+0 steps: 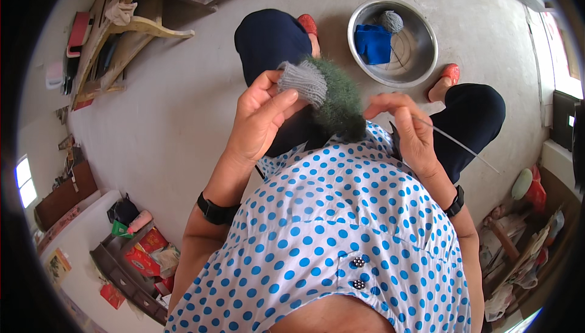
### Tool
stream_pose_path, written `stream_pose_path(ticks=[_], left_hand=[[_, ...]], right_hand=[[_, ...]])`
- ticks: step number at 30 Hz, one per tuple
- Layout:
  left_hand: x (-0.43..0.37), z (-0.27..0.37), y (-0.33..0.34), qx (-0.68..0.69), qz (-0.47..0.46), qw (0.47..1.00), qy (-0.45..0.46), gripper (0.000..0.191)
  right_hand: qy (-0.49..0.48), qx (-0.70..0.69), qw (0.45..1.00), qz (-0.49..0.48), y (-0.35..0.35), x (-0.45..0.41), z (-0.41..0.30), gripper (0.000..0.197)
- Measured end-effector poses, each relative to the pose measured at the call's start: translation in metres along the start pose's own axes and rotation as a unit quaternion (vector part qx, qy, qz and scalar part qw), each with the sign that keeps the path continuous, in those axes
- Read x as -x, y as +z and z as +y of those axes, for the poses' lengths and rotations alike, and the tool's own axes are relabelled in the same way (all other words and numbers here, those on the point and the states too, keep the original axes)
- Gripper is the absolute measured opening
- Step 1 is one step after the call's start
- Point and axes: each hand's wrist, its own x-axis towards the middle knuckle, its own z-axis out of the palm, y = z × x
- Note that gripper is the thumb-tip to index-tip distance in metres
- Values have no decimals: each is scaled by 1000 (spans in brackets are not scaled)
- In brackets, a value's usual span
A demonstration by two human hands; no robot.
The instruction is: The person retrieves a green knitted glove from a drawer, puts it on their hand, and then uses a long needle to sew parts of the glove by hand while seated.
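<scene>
My left hand (256,120) pinches a grey ribbed knitted cuff (305,84) between thumb and fingers. Joined to that cuff is a fuzzy dark green knitted part (339,100), which hangs over my lap and the blue-dotted garment (320,196). My right hand (411,129) is just right of the green part, with a thin knitting needle (464,148) held between its fingers. The needle points down and to the right, away from the knitting. Whether my right fingertips touch the green part or hold yarn is too blurred to tell.
On the floor ahead stands a metal basin (422,72) with a grey yarn ball (391,22), a blue cloth item (373,44) and thin needles. Wooden furniture (153,27) is at the far left. A dark shelf (123,278) with red boxes stands lower left; piled goods lie lower right.
</scene>
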Motion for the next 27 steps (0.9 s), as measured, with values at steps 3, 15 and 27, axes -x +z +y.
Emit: stream_pose_path(ticks=[3,15,27], left_hand=[[-11,6,15,-19,-16,1000,1,32],[-25,40,42,-77,17,997,18,44],[-4,117,53,-16,7,998,55,52]], right_hand=[[-71,174,980,67,-23,-4,-17,36],[156,-9,973,172,-45,2,-9,46],[273,-112,943,151,-13,0,-80,39]])
